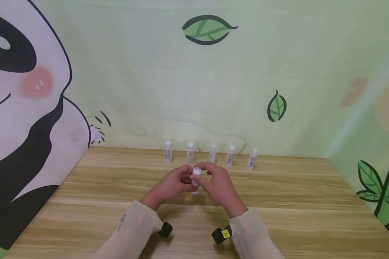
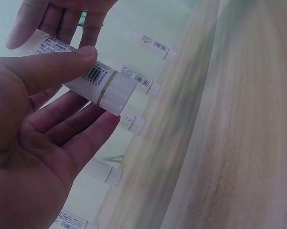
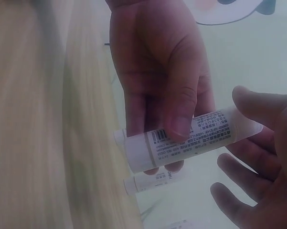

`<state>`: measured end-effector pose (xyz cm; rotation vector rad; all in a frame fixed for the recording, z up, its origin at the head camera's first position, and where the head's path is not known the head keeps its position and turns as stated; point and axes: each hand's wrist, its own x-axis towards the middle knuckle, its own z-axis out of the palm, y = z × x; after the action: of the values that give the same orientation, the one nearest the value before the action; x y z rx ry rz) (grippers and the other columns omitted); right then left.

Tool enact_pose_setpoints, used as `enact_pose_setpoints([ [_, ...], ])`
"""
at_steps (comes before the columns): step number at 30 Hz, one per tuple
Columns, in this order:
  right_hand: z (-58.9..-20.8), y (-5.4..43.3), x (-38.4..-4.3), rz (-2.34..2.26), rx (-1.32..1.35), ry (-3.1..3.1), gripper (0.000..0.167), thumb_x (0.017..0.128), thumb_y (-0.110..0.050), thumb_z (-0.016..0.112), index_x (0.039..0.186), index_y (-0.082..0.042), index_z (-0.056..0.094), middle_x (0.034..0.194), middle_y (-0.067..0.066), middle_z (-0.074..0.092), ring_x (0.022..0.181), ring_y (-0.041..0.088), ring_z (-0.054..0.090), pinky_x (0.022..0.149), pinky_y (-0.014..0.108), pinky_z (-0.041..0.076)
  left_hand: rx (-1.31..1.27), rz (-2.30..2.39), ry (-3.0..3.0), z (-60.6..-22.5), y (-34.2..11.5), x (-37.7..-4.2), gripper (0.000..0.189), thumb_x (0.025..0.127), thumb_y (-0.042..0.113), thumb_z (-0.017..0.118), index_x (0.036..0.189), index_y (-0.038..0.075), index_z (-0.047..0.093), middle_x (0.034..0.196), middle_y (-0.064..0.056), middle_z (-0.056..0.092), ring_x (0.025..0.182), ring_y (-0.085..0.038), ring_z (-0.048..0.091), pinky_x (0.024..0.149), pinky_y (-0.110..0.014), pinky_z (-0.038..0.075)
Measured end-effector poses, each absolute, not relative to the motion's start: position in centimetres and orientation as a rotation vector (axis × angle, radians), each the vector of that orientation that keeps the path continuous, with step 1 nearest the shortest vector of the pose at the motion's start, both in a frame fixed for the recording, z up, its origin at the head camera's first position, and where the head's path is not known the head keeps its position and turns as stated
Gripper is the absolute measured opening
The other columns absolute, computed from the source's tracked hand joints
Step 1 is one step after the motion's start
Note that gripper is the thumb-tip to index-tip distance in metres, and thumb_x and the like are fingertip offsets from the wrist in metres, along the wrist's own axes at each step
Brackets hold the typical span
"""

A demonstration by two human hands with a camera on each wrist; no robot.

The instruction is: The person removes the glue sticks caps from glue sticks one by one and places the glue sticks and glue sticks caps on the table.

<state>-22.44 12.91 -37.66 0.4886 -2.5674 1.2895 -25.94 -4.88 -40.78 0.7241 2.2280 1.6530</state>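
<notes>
My left hand grips a white glue stick around its lower body, with the thumb across the printed label. From the other side, my right hand pinches the same stick at its upper, capped end between thumb and fingers. The stick is roughly upright above the front-middle of the table. In the left wrist view the barcode and the base of the glue stick show beyond the left thumb. Small dark print covers the glue stick in the right wrist view, where the right thumb lies on its cap.
Several like white glue sticks stand upright in a spaced row near the back of the wood-grain table. Behind them hangs a pale green cloth with printed leaves and a panda. A black wrist camera sits at the left cuff.
</notes>
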Motion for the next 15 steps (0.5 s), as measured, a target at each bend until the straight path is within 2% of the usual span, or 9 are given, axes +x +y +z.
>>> enact_pose_setpoints([
  [15, -37.53, 12.79, -22.20, 1.215, 0.523, -2.546, 0.030, 0.086, -0.027, 0.073, 0.112, -0.011, 0.070, 0.111, 0.003, 0.072, 0.105, 0.023, 0.065, 0.091, 0.046, 0.052, 0.755, 1.628, 2.182, -40.84, -5.12, -25.99, 0.030, 0.087, 0.008, 0.070, 0.113, 0.006, 0.055, 0.111, -0.015, 0.071, 0.097, -0.017, 0.069, 0.084, -0.033, 0.055],
])
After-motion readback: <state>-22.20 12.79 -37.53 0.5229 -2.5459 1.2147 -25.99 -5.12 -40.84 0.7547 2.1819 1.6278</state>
